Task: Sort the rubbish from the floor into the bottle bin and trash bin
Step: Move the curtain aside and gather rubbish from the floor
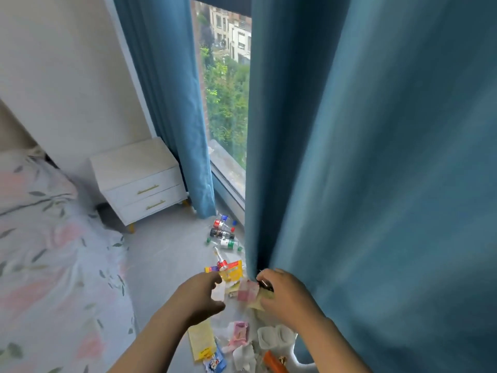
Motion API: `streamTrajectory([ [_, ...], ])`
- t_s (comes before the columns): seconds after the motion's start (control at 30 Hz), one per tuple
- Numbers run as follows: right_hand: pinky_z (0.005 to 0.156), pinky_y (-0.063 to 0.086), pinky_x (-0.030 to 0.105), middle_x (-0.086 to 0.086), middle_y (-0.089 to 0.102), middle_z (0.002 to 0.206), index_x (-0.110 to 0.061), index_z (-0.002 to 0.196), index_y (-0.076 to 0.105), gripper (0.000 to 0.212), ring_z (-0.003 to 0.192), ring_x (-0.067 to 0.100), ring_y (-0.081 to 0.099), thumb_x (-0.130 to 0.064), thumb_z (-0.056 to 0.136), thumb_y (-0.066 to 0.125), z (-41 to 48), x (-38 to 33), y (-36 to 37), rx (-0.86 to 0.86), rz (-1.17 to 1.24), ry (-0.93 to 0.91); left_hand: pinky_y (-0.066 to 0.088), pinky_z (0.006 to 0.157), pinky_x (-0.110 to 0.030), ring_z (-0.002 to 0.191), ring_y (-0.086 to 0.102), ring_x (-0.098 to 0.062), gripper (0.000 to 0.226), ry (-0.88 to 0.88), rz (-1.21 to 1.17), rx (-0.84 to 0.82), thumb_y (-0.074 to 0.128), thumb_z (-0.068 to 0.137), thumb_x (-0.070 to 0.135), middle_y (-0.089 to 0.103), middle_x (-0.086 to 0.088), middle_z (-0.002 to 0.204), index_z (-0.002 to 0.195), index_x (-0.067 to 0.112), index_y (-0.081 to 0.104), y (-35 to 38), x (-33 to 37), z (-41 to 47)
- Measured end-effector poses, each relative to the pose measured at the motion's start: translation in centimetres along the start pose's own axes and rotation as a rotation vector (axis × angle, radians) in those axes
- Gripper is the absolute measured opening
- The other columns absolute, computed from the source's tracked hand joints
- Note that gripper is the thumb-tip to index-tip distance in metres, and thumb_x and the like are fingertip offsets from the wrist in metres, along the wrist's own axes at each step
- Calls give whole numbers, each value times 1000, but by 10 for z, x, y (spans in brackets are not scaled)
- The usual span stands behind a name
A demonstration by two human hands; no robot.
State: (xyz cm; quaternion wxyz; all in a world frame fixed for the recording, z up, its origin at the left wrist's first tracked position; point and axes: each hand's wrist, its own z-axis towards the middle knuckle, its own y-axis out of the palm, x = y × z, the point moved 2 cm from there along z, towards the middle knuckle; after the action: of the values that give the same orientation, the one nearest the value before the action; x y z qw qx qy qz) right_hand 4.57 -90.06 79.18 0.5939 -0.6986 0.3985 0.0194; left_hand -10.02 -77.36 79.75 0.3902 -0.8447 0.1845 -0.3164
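Observation:
My left hand [201, 294] curls its fingers and thumb round a white paper scrap [218, 292]. My right hand [285, 292] grips a bunch of wrappers, a pink one [247, 290] and a pale yellow one [259, 302], right at the curtain's edge. Several plastic bottles [223, 234] lie on the grey floor by the window. Nearer me lie a red-labelled bottle [222, 263] and a yellow wrapper [233, 273]. Under my arms are a yellow packet [201, 343], a pink wrapper [239, 332], a clear plastic tray [271, 337] and an orange packet [273, 362]. No bin is in view.
A bed with a floral cover [40, 265] fills the left side. A white two-drawer nightstand [139, 181] stands in the corner. Blue curtains [376, 184] hang on the right and frame a tall window [226, 103]. A strip of grey floor [166, 251] runs between bed and window.

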Motion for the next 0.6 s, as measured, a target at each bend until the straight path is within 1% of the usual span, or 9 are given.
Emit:
streamTrajectory([
  [0.07,77,45,25,-11,55,99,-32,104,57,24,85,15,52,-25,81,56,16,-10,1,-17,8,-34,45,93,-22,116,53,-12,54,-53,-29,27,64,84,37,54,6,132,133,26,46,-7,-12,-2],
  [0.1,77,47,26,-12,53,96,-34,99,56,20,82,14,50,-26,80,57,22,-15,2,-31,5,-49,45,93,-23,115,53,-13,54,-74,-43,29,64,84,36,54,5,132,133,26,46,-9,-17,-3],
  [0.13,79,48,27,-12,54,98,-35,100,56,21,83,14,51,-27,80,57,27,-20,3,-48,7,-61,44,92,-23,115,53,-13,54,-93,-58,29,64,84,35,54,5,132,133,25,46,-12,-22,-4],
  [0.17,82,47,26,-11,57,106,-35,106,57,26,89,14,54,-27,81,57,31,-25,3,-65,6,-77,44,92,-23,115,53,-13,53,-110,-74,37,64,84,34,54,5,132,133,25,46,-15,-27,-5],
  [0.23,90,44,24,-10,55,124,-32,122,56,38,107,15,56,-26,84,57,42,-33,1,-98,-8,-107,44,92,-23,116,53,-13,52,-133,-99,68,63,84,34,53,5,132,132,25,46,-23,-35,-4],
  [0.27,92,43,24,-10,54,128,-31,125,55,41,113,15,54,-24,85,57,49,-38,-2,-106,-13,-122,44,92,-23,116,53,-13,51,-144,-111,84,63,84,34,53,5,132,132,25,46,-28,-40,-3],
  [0.4,94,44,25,-9,56,128,-29,122,57,37,115,14,53,-24,85,58,78,-60,-4,-111,-39,-171,45,93,-25,116,54,-13,52,-191,-176,117,64,83,34,54,5,131,132,26,47,-47,-64,8],
  [0.6,97,41,22,-14,54,129,-31,127,52,38,116,7,52,-27,89,56,136,-104,10,-120,-75,-200,45,93,-24,114,54,-14,53,-207,-233,125,64,83,34,54,6,130,133,26,46,-81,-116,39],
])
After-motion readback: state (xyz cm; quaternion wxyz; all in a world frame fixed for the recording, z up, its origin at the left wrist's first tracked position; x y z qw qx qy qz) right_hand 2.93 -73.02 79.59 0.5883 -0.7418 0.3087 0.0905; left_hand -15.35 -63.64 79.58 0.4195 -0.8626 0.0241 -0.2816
